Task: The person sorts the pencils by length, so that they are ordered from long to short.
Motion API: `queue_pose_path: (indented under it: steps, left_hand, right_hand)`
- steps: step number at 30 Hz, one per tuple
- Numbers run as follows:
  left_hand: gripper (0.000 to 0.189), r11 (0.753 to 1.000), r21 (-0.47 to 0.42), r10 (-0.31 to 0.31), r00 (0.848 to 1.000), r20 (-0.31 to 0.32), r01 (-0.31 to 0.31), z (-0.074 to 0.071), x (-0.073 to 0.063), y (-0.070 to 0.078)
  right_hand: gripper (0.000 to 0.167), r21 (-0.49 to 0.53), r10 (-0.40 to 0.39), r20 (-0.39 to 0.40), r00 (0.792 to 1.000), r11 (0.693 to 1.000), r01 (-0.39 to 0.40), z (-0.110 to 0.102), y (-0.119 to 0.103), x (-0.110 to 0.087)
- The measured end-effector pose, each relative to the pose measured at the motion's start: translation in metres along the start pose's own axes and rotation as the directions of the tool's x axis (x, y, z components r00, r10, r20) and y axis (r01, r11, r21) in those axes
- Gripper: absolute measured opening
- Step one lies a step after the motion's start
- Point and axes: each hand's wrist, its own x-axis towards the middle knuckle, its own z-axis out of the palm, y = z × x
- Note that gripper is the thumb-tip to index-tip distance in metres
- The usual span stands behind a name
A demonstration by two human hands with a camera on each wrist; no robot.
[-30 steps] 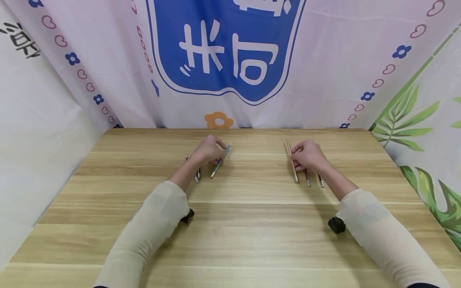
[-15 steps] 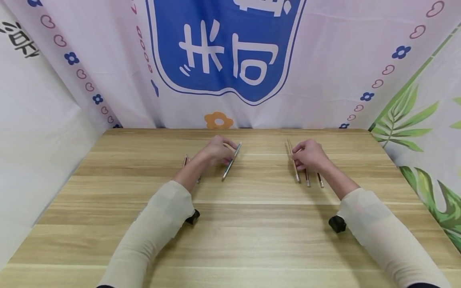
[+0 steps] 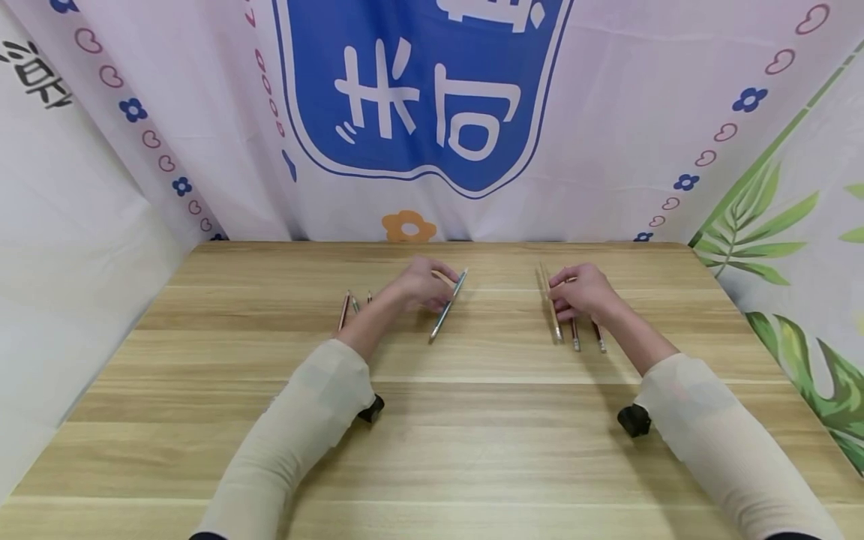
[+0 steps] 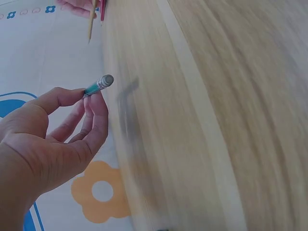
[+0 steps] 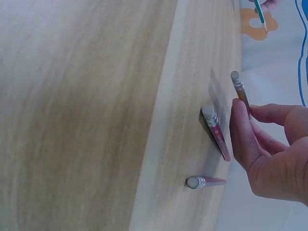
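I have the left hand (image 3: 427,285) pinching a teal pencil (image 4: 92,89) and the right hand (image 3: 582,291) pinching a natural-wood pencil (image 3: 553,307), both held clear of the bench (image 3: 499,442) and well apart. Near the right hand two reddish pencils (image 5: 220,137) lie on the bench, while three more pencils (image 3: 344,309) show beside the left arm (image 3: 364,330), partly hidden. My worry is that a slackening pinch could let either held pencil twist or drop and roll, or a low right-hand sweep could knock the reddish pair askew.
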Motion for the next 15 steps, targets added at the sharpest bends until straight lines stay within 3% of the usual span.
queue_pose_path:
  steps: [8, 15]
  left_hand:
    - [0.034, 0.999, -0.04, 0.019, 0.999, 0.026, -0.018, 0.009, 0.001, 0.003]
    - [0.034, 0.999, -0.038, 0.023, 0.999, 0.039, -0.022, 0.015, 0.003, 0.005]
  right_hand:
    - [0.029, -0.084, -0.053, -0.046, 0.998, 0.995, 0.049, 0.003, 0.0, 0.001]
    - [0.021, -0.243, -0.153, -0.076, 0.985, 0.961, 0.131, 0.009, 0.002, 0.003]
